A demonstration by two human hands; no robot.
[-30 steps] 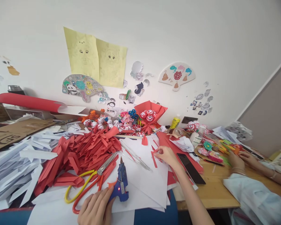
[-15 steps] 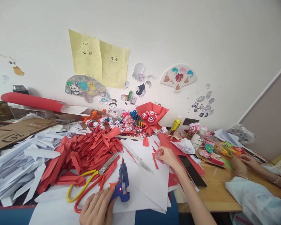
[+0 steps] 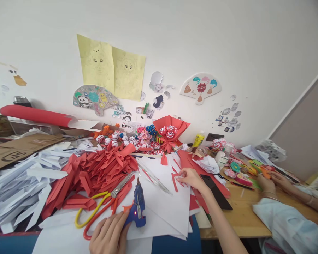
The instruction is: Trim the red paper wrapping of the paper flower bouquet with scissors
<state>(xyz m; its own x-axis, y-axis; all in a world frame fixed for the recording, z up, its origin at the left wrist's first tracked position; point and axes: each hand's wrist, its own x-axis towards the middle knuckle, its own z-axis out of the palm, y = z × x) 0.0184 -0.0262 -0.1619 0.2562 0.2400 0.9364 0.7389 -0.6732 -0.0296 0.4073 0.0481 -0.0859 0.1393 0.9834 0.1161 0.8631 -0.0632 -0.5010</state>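
White paper (image 3: 165, 217) lies beneath. Your left hand (image 3: 110, 231) wraps its fingers round the blue glue gun (image 3: 138, 206). Your right hand (image 3: 192, 178), the nearer, sits just right of the red strip (image 3: 175, 184), aligned near-to-far; cannot tell whether its fingers pinch it.

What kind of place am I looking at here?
Probably a craft workspace: a blue glue gun and scissors lie by heaps of cut red paper, with paper-wrapped flowers behind.
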